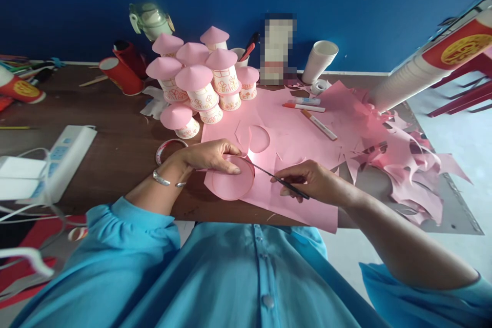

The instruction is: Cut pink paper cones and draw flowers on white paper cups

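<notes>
My left hand (215,156) is closed on a piece of pink paper (232,184), thumb on top. A round outline is drawn on this piece. My right hand (313,182) grips dark-handled scissors (286,183), seen nearly edge-on. Their narrow blades point left and meet the paper's edge beside my left thumb. Beneath lies a large pink sheet (303,148) with a curled strip of paper and a round outline on it. Behind my left hand stand several paper cups with pink cone roofs (194,78) and drawn flowers, some stacked.
Pink scraps (407,174) pile up at the right. Markers (319,124) lie on the sheet. A tape roll (169,151) sits by my left wrist. White cups (320,61) stand at the back; a long cup stack (415,77) leans right. A power strip (65,159) lies left.
</notes>
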### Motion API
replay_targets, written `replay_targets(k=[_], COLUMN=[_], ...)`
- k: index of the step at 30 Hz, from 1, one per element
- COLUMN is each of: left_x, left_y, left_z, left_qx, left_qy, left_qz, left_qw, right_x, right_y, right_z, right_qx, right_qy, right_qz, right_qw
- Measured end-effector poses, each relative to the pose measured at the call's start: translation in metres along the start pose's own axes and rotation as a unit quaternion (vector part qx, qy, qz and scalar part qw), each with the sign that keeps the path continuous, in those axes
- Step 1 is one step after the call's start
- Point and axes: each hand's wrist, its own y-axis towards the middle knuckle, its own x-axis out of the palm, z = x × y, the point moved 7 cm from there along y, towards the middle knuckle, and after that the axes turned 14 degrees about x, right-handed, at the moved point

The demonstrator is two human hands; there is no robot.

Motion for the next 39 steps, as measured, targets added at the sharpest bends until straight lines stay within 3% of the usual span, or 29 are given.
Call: replay_targets(k=[6,16,21,24,29,34,36,39], left_x=[0.002,0.003,-0.004,-0.011,-0.020,-0.028,-0.029,-0.028], left_y=[0.000,0.004,0.001,0.000,0.004,0.006,0.006,0.006], left_z=[-0.003,-0.003,-0.005,-0.007,-0.021,-0.025,-0.024,-0.023], left_qx=[-0.014,0.040,0.032,0.044,0.070,0.121,0.127,0.114], left_qy=[-0.017,0.000,-0.028,-0.100,-0.221,-0.282,-0.282,-0.262], left_qz=[-0.017,-0.021,0.032,0.091,0.211,0.345,0.372,0.374], left_qw=[1.000,0.999,0.999,0.990,0.949,0.887,0.875,0.882], right_x=[0.001,0.002,-0.002,-0.011,-0.019,-0.010,-0.005,-0.001], right_y=[0.001,0.001,0.002,0.000,-0.008,-0.007,-0.005,-0.001], right_z=[-0.003,-0.004,0.000,0.004,0.008,0.013,0.013,0.013], right_qx=[0.006,0.005,0.008,0.014,0.009,-0.002,-0.001,0.001], right_qy=[-0.002,-0.003,0.031,0.090,0.146,0.163,0.151,0.143], right_qz=[-0.005,-0.004,0.014,0.067,0.140,0.139,0.136,0.140], right_qw=[1.000,1.000,0.999,0.994,0.979,0.977,0.979,0.980])
